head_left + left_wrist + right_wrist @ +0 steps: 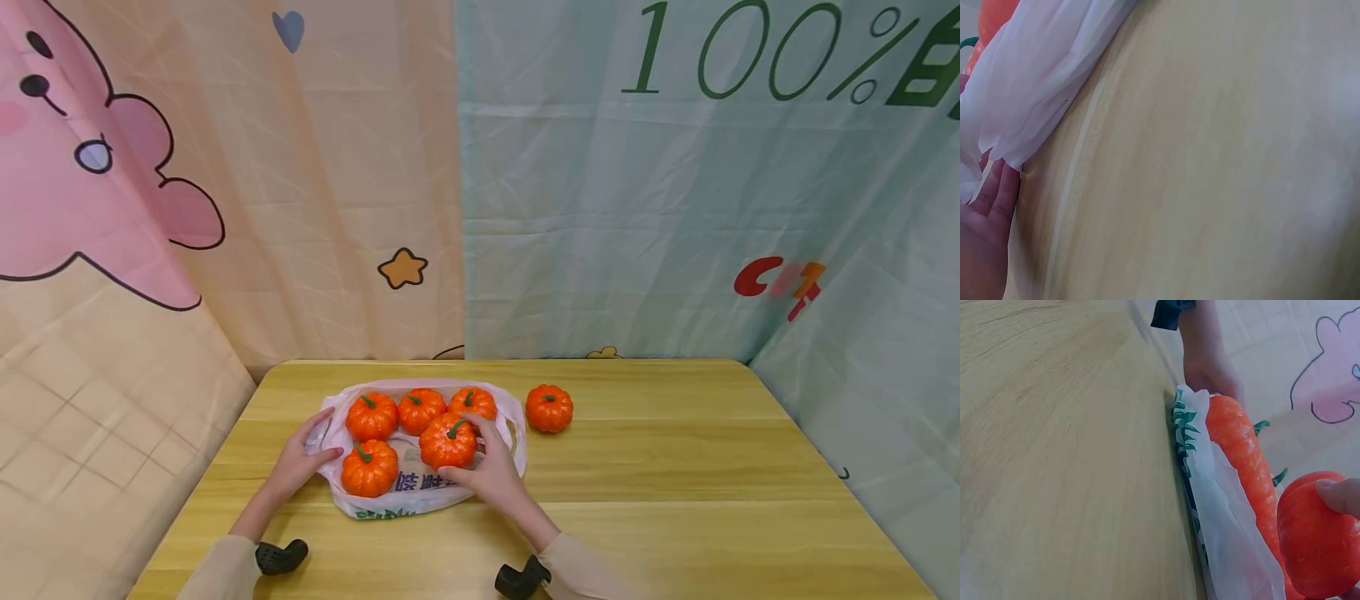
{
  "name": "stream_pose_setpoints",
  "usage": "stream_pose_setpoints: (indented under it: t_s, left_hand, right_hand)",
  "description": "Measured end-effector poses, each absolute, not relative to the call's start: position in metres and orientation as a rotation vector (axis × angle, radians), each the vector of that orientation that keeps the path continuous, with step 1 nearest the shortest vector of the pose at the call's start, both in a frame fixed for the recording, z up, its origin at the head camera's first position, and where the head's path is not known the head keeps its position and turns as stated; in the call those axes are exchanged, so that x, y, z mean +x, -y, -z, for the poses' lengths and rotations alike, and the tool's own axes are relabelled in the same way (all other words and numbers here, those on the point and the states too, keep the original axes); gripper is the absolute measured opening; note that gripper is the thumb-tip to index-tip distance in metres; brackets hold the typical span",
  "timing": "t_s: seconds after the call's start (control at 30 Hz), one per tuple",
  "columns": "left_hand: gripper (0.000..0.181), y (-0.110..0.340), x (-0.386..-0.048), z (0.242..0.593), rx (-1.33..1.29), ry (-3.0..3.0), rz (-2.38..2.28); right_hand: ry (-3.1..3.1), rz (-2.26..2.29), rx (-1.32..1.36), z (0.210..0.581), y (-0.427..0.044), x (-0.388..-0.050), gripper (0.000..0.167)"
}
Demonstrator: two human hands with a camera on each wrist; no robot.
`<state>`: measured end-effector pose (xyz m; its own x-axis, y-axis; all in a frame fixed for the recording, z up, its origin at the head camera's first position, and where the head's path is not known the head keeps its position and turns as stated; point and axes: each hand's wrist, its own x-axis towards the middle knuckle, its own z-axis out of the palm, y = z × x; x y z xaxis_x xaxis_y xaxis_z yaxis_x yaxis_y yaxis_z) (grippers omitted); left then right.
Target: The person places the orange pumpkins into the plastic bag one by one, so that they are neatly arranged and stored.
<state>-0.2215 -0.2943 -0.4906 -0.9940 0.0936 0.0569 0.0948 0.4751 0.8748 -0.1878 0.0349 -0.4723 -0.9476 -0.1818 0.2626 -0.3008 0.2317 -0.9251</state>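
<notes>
A white plastic bag with green leaf print lies spread on the table, its rim raised around several small orange pumpkins. My right hand holds another pumpkin by its sides, thumb and fingers around it, over the right half of the bag. In the right wrist view this pumpkin appears above the bag's edge. My left hand rests against the bag's left side with its fingers spread. The left wrist view has these fingers partly hidden by the bag.
One more pumpkin stands on the wooden table, just right of the bag. Printed curtains hang behind and beside the table. Black wrist mounts sit at both sleeves.
</notes>
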Motion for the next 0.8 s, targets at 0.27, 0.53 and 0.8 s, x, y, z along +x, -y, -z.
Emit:
stream_pose_setpoints:
  t_s: [0.27,0.53,0.8]
  left_hand:
    - [0.069,0.294,-0.223,0.492,-0.174,2.678,1.611]
    - [0.069,0.293,-0.221,0.491,-0.170,2.685,1.620]
    - [0.070,0.294,-0.223,0.491,-0.161,2.691,1.627]
  right_hand:
    - [2.443,-1.831,0.497,0.477,-0.026,-0.188,0.076]
    - [2.468,-1.771,0.520,0.482,-0.019,-0.188,0.076]
    - [2.507,-1.706,0.536,0.485,-0.016,-0.192,0.075]
